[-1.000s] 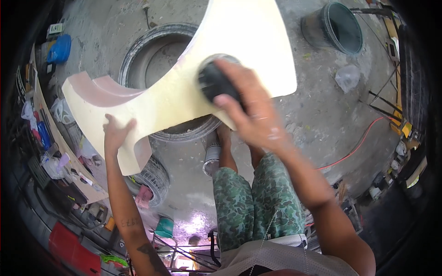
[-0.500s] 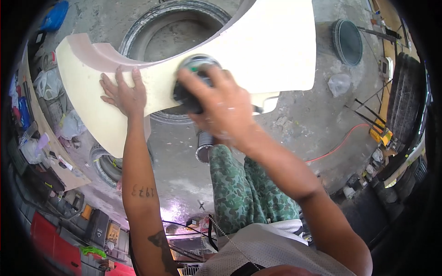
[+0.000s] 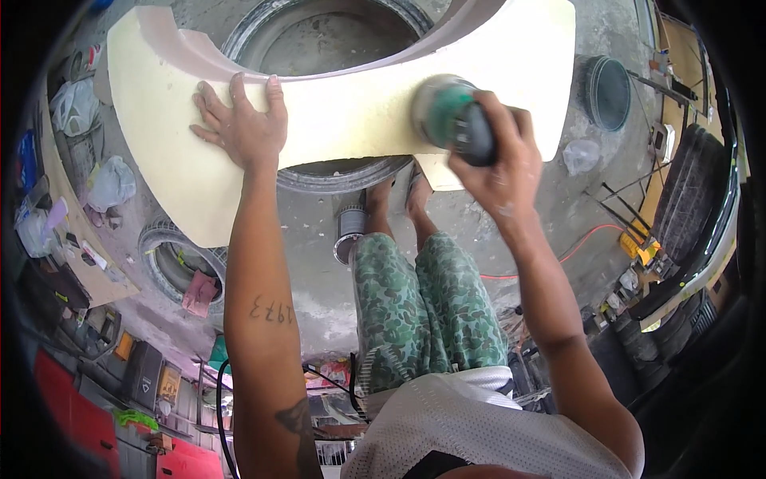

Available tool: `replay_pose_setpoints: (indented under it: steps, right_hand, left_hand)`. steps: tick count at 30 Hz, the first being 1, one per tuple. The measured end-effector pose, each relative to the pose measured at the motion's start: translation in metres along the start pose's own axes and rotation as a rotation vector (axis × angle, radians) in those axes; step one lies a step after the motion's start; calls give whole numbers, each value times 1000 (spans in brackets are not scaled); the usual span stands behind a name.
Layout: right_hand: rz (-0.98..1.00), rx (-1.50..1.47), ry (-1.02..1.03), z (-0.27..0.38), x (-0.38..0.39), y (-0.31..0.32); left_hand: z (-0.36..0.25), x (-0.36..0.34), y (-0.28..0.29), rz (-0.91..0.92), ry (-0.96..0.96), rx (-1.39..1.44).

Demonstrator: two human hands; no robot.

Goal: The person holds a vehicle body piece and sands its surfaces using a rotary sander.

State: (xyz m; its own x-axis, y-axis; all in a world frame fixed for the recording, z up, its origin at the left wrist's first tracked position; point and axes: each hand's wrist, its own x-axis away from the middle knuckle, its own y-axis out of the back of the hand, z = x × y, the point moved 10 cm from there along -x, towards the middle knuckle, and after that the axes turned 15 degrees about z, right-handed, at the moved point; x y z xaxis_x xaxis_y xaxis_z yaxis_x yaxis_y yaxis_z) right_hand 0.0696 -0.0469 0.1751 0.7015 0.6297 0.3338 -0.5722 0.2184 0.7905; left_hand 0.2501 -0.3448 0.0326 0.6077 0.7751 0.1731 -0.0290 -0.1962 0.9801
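Observation:
A pale yellow car fender (image 3: 343, 120) with a curved wheel-arch cutout lies over a large tyre (image 3: 335, 177). My left hand (image 3: 254, 132) presses flat on the fender's left part, fingers spread, fingertips close to the arch edge. In my right hand (image 3: 509, 164) is a sander (image 3: 451, 116) with a round green head and black body, blurred by motion. My fingers wrap its black end, while its head lies against the fender right of the middle. The sander's underside is hidden.
Around the concrete floor stand a dark bucket (image 3: 608, 92) and a small can (image 3: 349, 231). Another tyre (image 3: 179, 263) lies at the left. A red hose (image 3: 578, 239) crosses the right floor. Plastic bags (image 3: 110, 184) and clutter line the left side; a dark bumper-like part (image 3: 678, 215) leans at the right.
My right hand has swept the sander rightward along the fender. The view has shifted, so the fender sits higher; my left hand stays flat on it.

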Motion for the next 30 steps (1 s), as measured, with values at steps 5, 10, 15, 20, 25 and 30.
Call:
replay_pose_setpoints:
  steps: [5,10,15,20,25,30]
  right_hand:
    - [99,-28,217,48,-24,-24]
    - [31,-7,-60,4,-20,3]
    - [62,4,78,26,-24,-14]
    - [83,-2,73,28,-26,-13]
    - [124,-33,19,14,-16,2]
    - [288,-12,135,45,-3,-34]
  left_hand:
    - [-4,1,4,0,0,34]
    - [-2,-1,1,5,19,12]
    - [-6,0,4,7,8,10]
    - [-5,0,6,14,17,21]
    - [-1,1,1,-28,2,-21]
    - [0,-1,-2,-15,32,-51]
